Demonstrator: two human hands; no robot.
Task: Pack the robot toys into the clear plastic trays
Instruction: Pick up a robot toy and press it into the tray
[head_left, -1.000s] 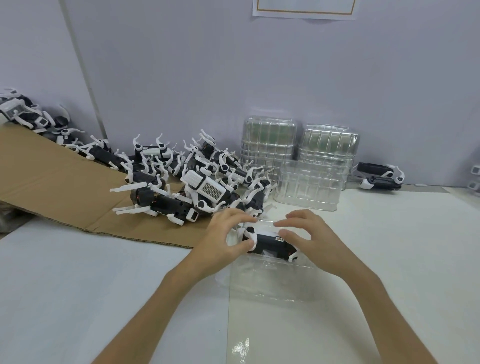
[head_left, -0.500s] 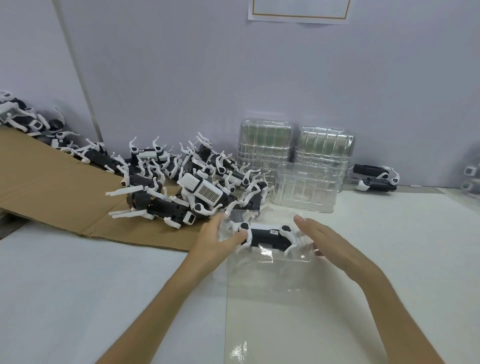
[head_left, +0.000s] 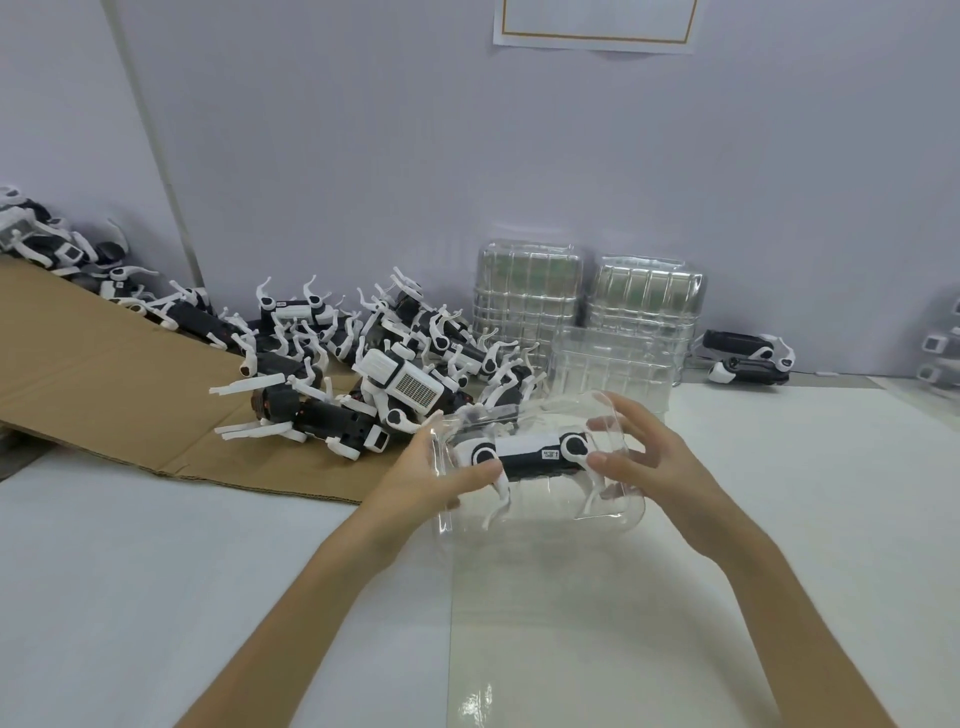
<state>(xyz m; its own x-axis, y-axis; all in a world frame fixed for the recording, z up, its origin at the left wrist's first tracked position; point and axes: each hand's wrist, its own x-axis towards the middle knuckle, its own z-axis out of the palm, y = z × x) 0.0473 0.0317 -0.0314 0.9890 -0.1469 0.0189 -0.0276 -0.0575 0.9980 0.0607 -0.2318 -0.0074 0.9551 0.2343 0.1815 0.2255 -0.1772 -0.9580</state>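
A black and white robot toy (head_left: 530, 457) lies inside a clear plastic tray (head_left: 540, 512) that both hands hold tilted above the white table. My left hand (head_left: 426, 475) grips the tray's left end, thumb over the front. My right hand (head_left: 647, 462) grips the right end, fingers curled over the rim. The toy's white legs hang down inside the tray. A heap of the same robot toys (head_left: 363, 364) lies behind on the left.
Stacks of clear trays (head_left: 587, 312) stand against the back wall. A brown cardboard sheet (head_left: 98, 384) lies under the heap at left. Another robot toy (head_left: 748, 358) rests at the back right. A glossy clear sheet (head_left: 545, 649) covers the table in front of me.
Both hands moved from beside the tray to gripping its ends, and the tray with the toy inside has been lifted and tilted toward me.
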